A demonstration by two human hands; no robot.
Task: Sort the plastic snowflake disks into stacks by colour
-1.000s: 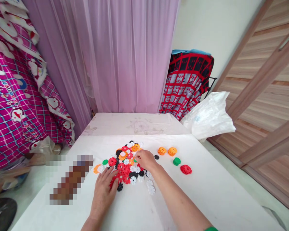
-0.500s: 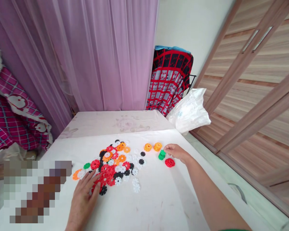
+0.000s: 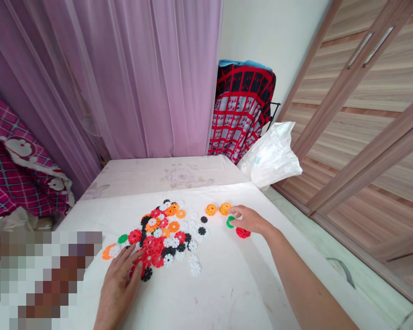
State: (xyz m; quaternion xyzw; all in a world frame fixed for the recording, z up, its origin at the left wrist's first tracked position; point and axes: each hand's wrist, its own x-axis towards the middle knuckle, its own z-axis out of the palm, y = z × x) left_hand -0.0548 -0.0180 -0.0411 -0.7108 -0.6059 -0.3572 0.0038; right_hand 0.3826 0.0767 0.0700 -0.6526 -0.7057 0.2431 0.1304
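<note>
On the near left edge of a mixed pile of notched plastic discs lies my left hand, its fingers spread over red and black ones. My right hand hovers at a small stack of green discs, thumb and fingertips apart beside it. The hand partly hides that stack, and I cannot make out anything between the fingers. Just below the right hand sits a red disc stack. Two orange stacks, one at left and one at right, stand beyond the green one.
A white cloth covers the table. Loose white discs lie right of the pile, with a black disc farther back. A white plastic bag stands at the far right corner. Wooden cabinets rise on the right.
My right hand has come down and left over the green stack, its fingers parting from a pinch. My left hand stays on the pile. The view has shifted slightly.
</note>
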